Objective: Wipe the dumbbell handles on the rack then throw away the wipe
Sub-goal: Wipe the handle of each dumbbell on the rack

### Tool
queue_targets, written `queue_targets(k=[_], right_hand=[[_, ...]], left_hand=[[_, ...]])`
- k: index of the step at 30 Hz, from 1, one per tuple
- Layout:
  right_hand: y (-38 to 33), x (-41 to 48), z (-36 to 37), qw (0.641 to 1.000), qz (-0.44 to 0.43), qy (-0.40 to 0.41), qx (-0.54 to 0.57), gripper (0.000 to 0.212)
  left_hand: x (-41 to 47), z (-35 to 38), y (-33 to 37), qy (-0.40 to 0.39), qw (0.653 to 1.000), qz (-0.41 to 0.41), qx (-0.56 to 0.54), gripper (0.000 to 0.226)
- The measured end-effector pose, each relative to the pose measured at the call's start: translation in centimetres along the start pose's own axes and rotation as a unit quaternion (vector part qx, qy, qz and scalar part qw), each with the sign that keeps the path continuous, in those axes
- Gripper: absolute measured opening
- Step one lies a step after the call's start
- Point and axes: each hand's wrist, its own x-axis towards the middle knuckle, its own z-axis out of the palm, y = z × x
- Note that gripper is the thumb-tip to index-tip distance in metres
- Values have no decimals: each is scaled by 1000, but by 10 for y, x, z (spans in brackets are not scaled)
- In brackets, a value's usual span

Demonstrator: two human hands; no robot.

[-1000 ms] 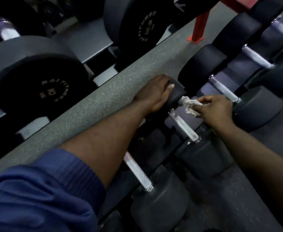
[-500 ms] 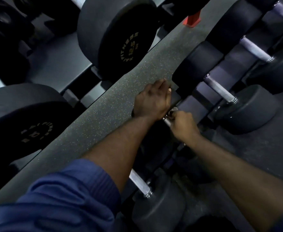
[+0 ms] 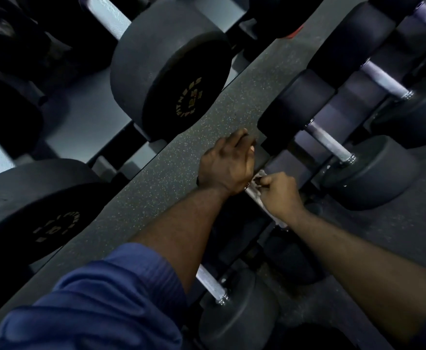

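Head view. The person is leaning over a low dumbbell rack on the right of the scene. The left hand is lying on the far head of one dumbbell, with its fingers curling over that head and gripping it. The right hand is closing in a fist around the metal handle of the same dumbbell and is holding the white wipe against it. Crumpled folds of the wipe are showing just beside the left hand, and another bit is showing at the near edge of the fist. The two hands are almost touching.

To the far right, a neighbouring dumbbell is resting in the rack with its bare handle in view. To the near side, a third dumbbell is lying with its handle partly under the left forearm. A blue sleeve is covering the upper left arm.

A dark speckled rubber strip is running diagonally under the left arm. Left of it, two large black dumbbell heads with gold lettering, one far and one near, are sitting on a grey shelf.
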Motion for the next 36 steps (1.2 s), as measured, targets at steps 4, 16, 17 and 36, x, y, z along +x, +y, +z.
queue_targets(k=[4,16,17,36], right_hand=[[2,-3,-3,1000,1,13,13,22],[15,21,34,987,-3,-158,-10,49],[14,28,32,984,21,-177,9,42],[-2,55,23,885,173,-359,241,18]], left_hand=[[0,-1,0,4,1000,-5,1,35],[1,0,-2,-13,1000,1,-8,41],[0,0,-2,-11,1000,0,-9,40],[0,3,-3,-2,1000,-2,-10,40]])
